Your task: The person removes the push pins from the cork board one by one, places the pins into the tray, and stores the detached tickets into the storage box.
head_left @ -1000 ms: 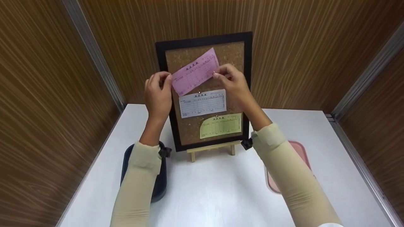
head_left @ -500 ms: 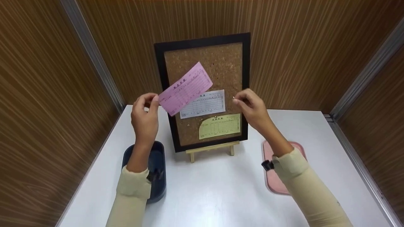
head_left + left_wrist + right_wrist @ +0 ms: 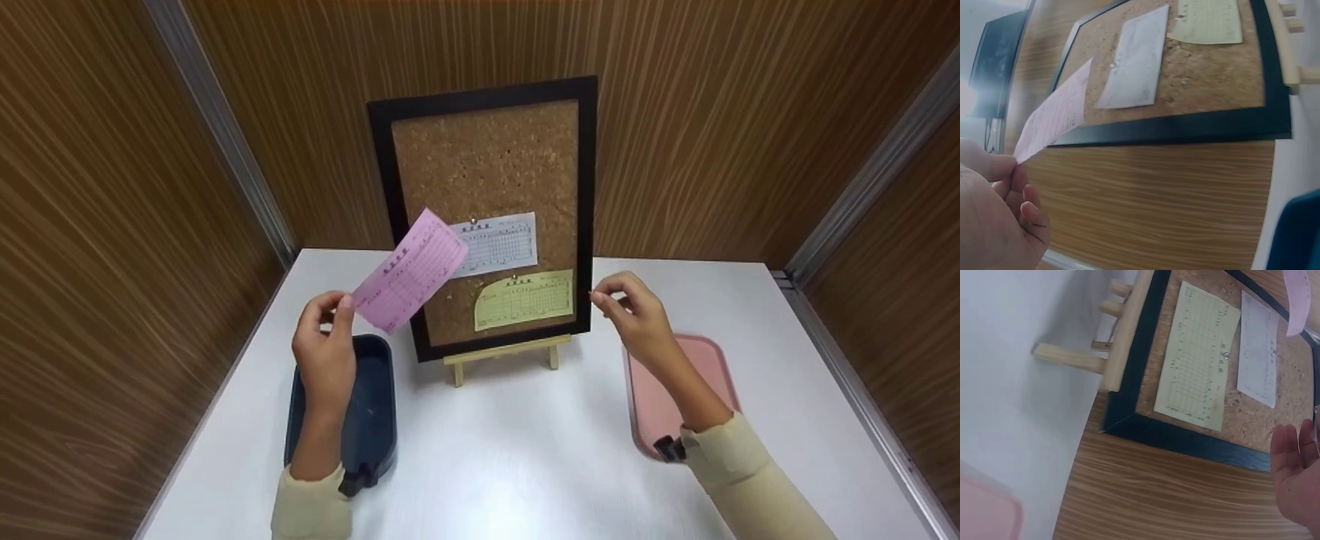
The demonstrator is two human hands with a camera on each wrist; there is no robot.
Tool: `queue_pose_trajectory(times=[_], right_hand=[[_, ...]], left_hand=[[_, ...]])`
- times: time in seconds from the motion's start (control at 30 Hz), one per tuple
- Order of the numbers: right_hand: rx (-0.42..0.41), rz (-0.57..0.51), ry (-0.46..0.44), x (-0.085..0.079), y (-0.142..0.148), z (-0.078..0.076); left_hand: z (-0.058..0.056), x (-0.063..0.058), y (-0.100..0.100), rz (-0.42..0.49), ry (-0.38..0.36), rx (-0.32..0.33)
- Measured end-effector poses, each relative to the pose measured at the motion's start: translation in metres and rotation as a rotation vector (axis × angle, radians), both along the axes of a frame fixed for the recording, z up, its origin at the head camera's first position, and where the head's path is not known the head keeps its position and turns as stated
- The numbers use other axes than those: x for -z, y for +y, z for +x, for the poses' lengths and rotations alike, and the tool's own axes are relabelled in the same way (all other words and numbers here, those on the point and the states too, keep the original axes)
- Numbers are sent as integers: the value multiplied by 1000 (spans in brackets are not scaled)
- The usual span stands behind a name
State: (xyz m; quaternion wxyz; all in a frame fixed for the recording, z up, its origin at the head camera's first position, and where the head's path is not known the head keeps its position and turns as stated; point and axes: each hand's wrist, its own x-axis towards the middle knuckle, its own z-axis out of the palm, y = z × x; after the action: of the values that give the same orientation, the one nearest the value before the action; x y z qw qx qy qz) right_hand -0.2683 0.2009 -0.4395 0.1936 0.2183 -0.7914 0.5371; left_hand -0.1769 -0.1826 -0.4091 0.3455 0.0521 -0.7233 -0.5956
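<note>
My left hand pinches a pink paper slip by its lower left corner, between thumb and index finger. The slip slants up to the right in front of the corkboard, and in the head view overlaps the left part of a white slip. To the right of the board's frame, my right hand pinches a small push pin at its fingertips, mostly hidden by them. The white slip and a yellow slip are fixed to the cork, each with a pin at its top edge.
A small wooden easel holds the black-framed board upright on the white table. A dark blue tray lies under the left forearm, a pink tray under the right. Wood-grain panels surround the table.
The pink slip has come away from the upper cork, down and left with my left hand. My right hand has drawn back from it, down and right, with the push pin.
</note>
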Motion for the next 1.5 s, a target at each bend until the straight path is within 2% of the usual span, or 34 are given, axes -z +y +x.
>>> queue_pose_trajectory(times=[0.27, 0.4, 0.6, 0.77, 0.83, 0.97, 1.1, 1.27, 1.5], right_hand=[[81, -20, -150, 25, 32, 12], [116, -2, -210, 37, 48, 17], [195, 93, -273, 52, 65, 31], [242, 125, -328, 49, 68, 43], [250, 119, -333, 51, 71, 45], [252, 120, -283, 68, 83, 44], [252, 163, -231, 81, 86, 47], [260, 187, -224, 91, 89, 50], [302, 248, -302, 108, 103, 46]], left_hand=[[17, 45, -23, 87, -43, -25], [26, 61, -34, 98, -82, -62], [40, 75, -46, 112, -166, -183], [49, 97, -59, 114, -227, -262], [52, 102, -61, 108, -248, -292], [57, 112, -63, 78, -304, -351], [61, 121, -66, 23, -411, -388], [61, 129, -69, -13, -542, -375], [65, 137, -74, -56, -637, -339]])
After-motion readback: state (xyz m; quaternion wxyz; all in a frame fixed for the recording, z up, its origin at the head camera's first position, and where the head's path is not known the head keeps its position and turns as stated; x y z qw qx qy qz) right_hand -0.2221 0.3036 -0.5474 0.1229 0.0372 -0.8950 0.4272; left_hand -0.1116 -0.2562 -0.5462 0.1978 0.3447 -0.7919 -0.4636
